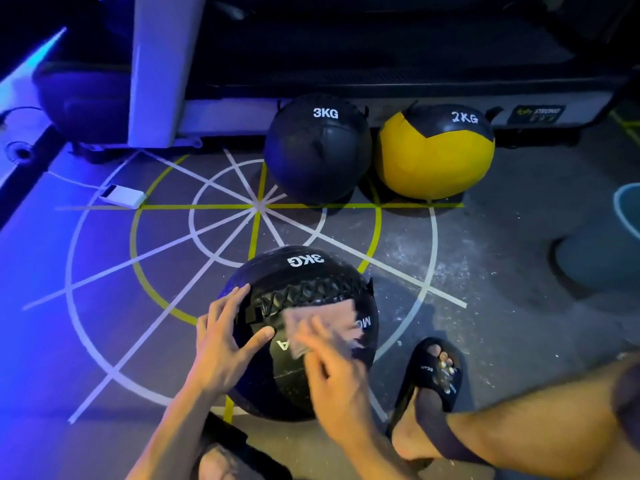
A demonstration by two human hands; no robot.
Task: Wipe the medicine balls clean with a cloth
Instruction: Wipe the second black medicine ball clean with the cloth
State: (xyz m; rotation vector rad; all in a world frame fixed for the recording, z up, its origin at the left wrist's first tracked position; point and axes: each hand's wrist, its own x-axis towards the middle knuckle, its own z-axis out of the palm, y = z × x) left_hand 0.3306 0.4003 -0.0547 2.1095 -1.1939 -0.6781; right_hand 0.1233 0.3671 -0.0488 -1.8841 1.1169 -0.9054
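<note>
While the left hand (225,344) lies spread on the left flank of the near black medicine ball (304,327), fingers straight and splayed with the thumb pointing toward the middle of the ball, the right hand (332,386) presses a pale cloth (322,323) against the ball's top. That hand is blurred; its fingers look loosely bent over the cloth's lower edge, though how firmly they pinch it cannot be told. This ball sits low in the centre of the frame on a grey floor (485,271) painted with white and yellow circles and spokes, its "3KG" mark reading upside down at the far side and a laced seam running across its crown, just above the cloth.

Further up, near the middle of the frame, a second black 3KG ball (317,147) stands just beside a yellow-and-black 2KG ball (436,154), both against the base of a dark machine (381,46). A small white box (124,195) with a cable lies on the floor at left. At lower right, a foot in a black slide sandal (433,372) is planted near the ball being wiped.
</note>
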